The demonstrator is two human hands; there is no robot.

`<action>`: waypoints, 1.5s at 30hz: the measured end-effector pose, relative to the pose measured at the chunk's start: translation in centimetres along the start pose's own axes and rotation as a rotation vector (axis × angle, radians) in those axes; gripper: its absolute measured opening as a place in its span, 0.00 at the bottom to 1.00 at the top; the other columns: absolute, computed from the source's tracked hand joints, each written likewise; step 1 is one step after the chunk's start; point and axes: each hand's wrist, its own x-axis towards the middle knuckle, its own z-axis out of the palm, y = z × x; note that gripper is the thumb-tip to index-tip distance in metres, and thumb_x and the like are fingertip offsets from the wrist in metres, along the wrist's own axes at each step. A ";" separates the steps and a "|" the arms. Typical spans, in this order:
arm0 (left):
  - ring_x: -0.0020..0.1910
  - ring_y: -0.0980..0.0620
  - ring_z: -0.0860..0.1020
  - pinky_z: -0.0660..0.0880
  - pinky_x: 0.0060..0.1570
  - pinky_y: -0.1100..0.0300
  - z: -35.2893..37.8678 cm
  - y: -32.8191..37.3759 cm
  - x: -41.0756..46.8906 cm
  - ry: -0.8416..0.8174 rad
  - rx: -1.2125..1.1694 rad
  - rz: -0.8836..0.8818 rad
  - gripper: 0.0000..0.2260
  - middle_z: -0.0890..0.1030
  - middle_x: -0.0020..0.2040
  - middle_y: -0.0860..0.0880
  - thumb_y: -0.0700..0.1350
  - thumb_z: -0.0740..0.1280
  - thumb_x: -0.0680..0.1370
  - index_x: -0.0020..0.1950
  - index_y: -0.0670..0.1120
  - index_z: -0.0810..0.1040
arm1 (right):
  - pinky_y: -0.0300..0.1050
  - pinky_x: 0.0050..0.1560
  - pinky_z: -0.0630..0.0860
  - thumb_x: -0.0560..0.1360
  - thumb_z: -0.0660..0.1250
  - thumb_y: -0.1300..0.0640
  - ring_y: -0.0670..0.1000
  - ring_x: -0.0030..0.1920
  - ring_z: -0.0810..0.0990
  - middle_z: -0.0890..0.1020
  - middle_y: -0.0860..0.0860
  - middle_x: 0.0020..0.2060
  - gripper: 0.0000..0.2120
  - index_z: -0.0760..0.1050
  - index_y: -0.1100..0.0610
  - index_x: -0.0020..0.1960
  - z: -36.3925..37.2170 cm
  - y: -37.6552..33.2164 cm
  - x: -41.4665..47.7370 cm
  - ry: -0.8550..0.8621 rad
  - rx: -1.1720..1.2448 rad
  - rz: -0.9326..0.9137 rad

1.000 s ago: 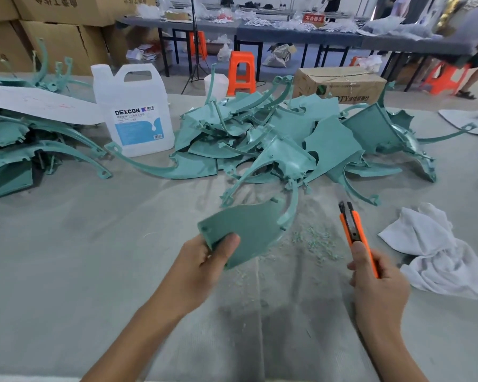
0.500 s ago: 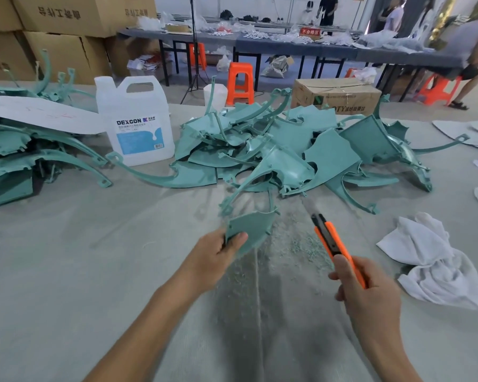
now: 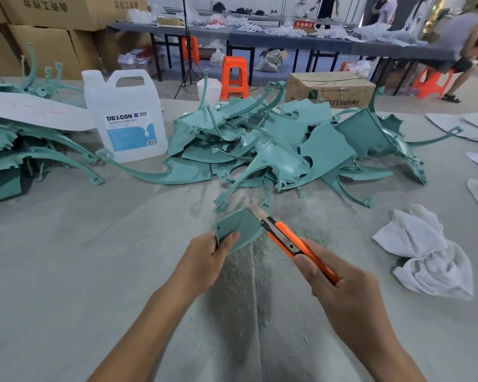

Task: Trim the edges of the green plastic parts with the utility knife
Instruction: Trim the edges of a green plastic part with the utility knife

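My left hand [image 3: 204, 260] has its grip clamped on one green plastic part [image 3: 239, 230], held above the bench [image 3: 66, 271] middle, and my right hand [image 3: 348, 296] is wrapped tight round the utility knife [image 3: 290, 244], blade on the part's right edge. Shavings [image 3: 238, 274] are under it, so I'd guess some trimming's done, but the big pile [image 3: 273, 150] toward the far edge looks like plenty left.

Both bare forearms reaching forward, left hand [image 3: 204, 261] pinching with thumb on top, right hand [image 3: 342, 292] fisted, thumb extended forward
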 end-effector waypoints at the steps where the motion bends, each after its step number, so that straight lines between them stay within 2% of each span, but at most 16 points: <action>1: 0.36 0.48 0.78 0.71 0.35 0.54 0.0 0.0 0.0 0.000 -0.002 0.007 0.24 0.81 0.37 0.45 0.63 0.56 0.78 0.49 0.45 0.79 | 0.44 0.30 0.73 0.74 0.62 0.32 0.50 0.28 0.76 0.78 0.48 0.29 0.13 0.71 0.19 0.57 -0.1 -0.1 0.0 -0.002 -0.007 -0.007; 5: 0.34 0.52 0.75 0.69 0.34 0.59 0.1 0.0 0.0 -0.004 -0.008 0.012 0.25 0.78 0.34 0.51 0.63 0.55 0.78 0.49 0.44 0.79 | 0.41 0.27 0.70 0.74 0.62 0.33 0.44 0.24 0.72 0.76 0.48 0.28 0.13 0.72 0.20 0.58 -0.6 0.2 0.6 -0.008 -0.092 -0.016; 9: 0.46 0.45 0.81 0.76 0.47 0.48 0.1 -0.1 0.2 -0.008 -0.036 0.013 0.25 0.84 0.46 0.44 0.61 0.57 0.80 0.58 0.42 0.80 | 0.45 0.30 0.73 0.73 0.60 0.34 0.45 0.27 0.75 0.77 0.47 0.24 0.17 0.78 0.31 0.60 -2.6 0.8 2.6 0.082 -0.222 0.043; 11: 0.44 0.44 0.81 0.75 0.44 0.49 0.1 0.0 0.1 -0.009 -0.038 0.018 0.27 0.83 0.43 0.43 0.63 0.56 0.78 0.55 0.42 0.80 | 0.42 0.29 0.72 0.74 0.59 0.31 0.44 0.29 0.77 0.78 0.46 0.27 0.16 0.77 0.29 0.59 -3.0 0.6 2.6 0.119 -0.216 0.027; 14: 0.42 0.44 0.80 0.74 0.41 0.50 0.0 0.0 0.0 -0.008 -0.037 0.020 0.27 0.83 0.42 0.43 0.63 0.56 0.78 0.54 0.42 0.80 | 0.35 0.25 0.68 0.76 0.59 0.30 0.43 0.25 0.73 0.78 0.44 0.28 0.13 0.72 0.23 0.60 -1.8 -0.7 1.3 0.051 -0.206 -0.046; 16: 0.40 0.45 0.79 0.74 0.40 0.52 0.1 0.1 -0.1 -0.009 -0.034 0.011 0.26 0.82 0.40 0.45 0.62 0.56 0.79 0.54 0.42 0.80 | 0.33 0.24 0.67 0.77 0.61 0.32 0.43 0.24 0.72 0.77 0.43 0.27 0.12 0.73 0.25 0.61 -1.2 -0.8 1.2 -0.013 -0.197 -0.066; 19: 0.37 0.44 0.77 0.72 0.38 0.50 0.2 0.2 0.0 -0.016 0.026 0.009 0.23 0.80 0.37 0.42 0.59 0.58 0.82 0.50 0.40 0.78 | 0.39 0.29 0.69 0.76 0.63 0.36 0.45 0.27 0.75 0.76 0.44 0.26 0.16 0.78 0.34 0.62 -1.5 0.1 2.8 0.023 -0.236 -0.018; 22: 0.31 0.53 0.71 0.67 0.34 0.56 0.2 0.2 0.1 -0.027 0.027 0.018 0.21 0.74 0.32 0.50 0.58 0.58 0.83 0.47 0.41 0.77 | 0.38 0.26 0.69 0.78 0.62 0.34 0.45 0.27 0.75 0.77 0.43 0.28 0.15 0.77 0.33 0.62 -1.8 -0.2 3.1 0.084 -0.229 -0.051; 25: 0.28 0.58 0.68 0.64 0.31 0.60 0.2 0.1 -0.1 0.002 0.019 0.005 0.20 0.71 0.29 0.55 0.58 0.59 0.82 0.43 0.44 0.76 | 0.33 0.24 0.65 0.78 0.61 0.33 0.43 0.24 0.73 0.76 0.42 0.27 0.14 0.74 0.28 0.62 -0.7 -0.9 2.4 0.010 -0.211 -0.107; 28: 0.31 0.52 0.72 0.67 0.34 0.56 0.3 0.4 0.0 -0.014 0.058 0.034 0.20 0.75 0.32 0.49 0.56 0.59 0.83 0.45 0.41 0.77 | 0.39 0.28 0.68 0.78 0.63 0.38 0.46 0.26 0.74 0.75 0.45 0.25 0.13 0.79 0.35 0.60 -0.9 0.2 3.4 0.024 -0.241 -0.052; 30: 0.31 0.51 0.70 0.65 0.33 0.57 0.3 0.5 0.1 -0.014 0.067 0.050 0.21 0.73 0.32 0.49 0.55 0.59 0.84 0.43 0.39 0.75 | 0.43 0.30 0.72 0.78 0.62 0.38 0.46 0.27 0.76 0.77 0.46 0.25 0.15 0.79 0.38 0.62 -1.4 0.5 3.6 0.096 -0.263 -0.017; 32: 0.29 0.53 0.67 0.63 0.32 0.58 0.3 0.5 0.1 0.000 0.043 0.045 0.22 0.70 0.30 0.51 0.56 0.59 0.84 0.42 0.38 0.74 | 0.39 0.28 0.72 0.79 0.61 0.35 0.44 0.28 0.77 0.79 0.43 0.28 0.18 0.76 0.37 0.65 -1.1 -0.4 2.6 0.149 -0.245 -0.059; 35: 0.31 0.52 0.67 0.64 0.33 0.55 0.3 0.6 0.0 0.020 0.056 0.061 0.22 0.71 0.31 0.50 0.56 0.59 0.83 0.41 0.39 0.74 | 0.26 0.25 0.65 0.78 0.62 0.37 0.37 0.27 0.75 0.78 0.36 0.30 0.19 0.73 0.37 0.68 1.2 -1.9 0.0 0.096 -0.170 -0.192; 38: 0.29 0.54 0.65 0.62 0.31 0.56 0.2 0.6 0.0 0.037 0.039 0.068 0.23 0.68 0.30 0.51 0.56 0.59 0.83 0.41 0.37 0.73 | 0.29 0.27 0.66 0.79 0.65 0.38 0.40 0.28 0.75 0.73 0.37 0.26 0.19 0.78 0.42 0.67 2.3 -1.4 0.0 0.095 -0.209 -0.220; 41: 0.28 0.54 0.66 0.62 0.31 0.58 0.3 0.3 0.0 0.032 0.009 0.065 0.23 0.69 0.30 0.50 0.56 0.59 0.83 0.40 0.38 0.73 | 0.38 0.29 0.69 0.77 0.61 0.37 0.46 0.28 0.76 0.73 0.44 0.23 0.23 0.79 0.44 0.67 1.5 -0.2 1.3 0.149 -0.224 -0.083; 45: 0.29 0.53 0.65 0.62 0.31 0.58 0.3 0.1 0.1 0.056 0.009 0.068 0.23 0.69 0.30 0.51 0.57 0.59 0.83 0.40 0.39 0.73 | 0.28 0.30 0.69 0.79 0.63 0.39 0.39 0.32 0.77 0.76 0.32 0.29 0.19 0.77 0.42 0.68 2.2 -1.3 -0.2 0.109 -0.181 -0.231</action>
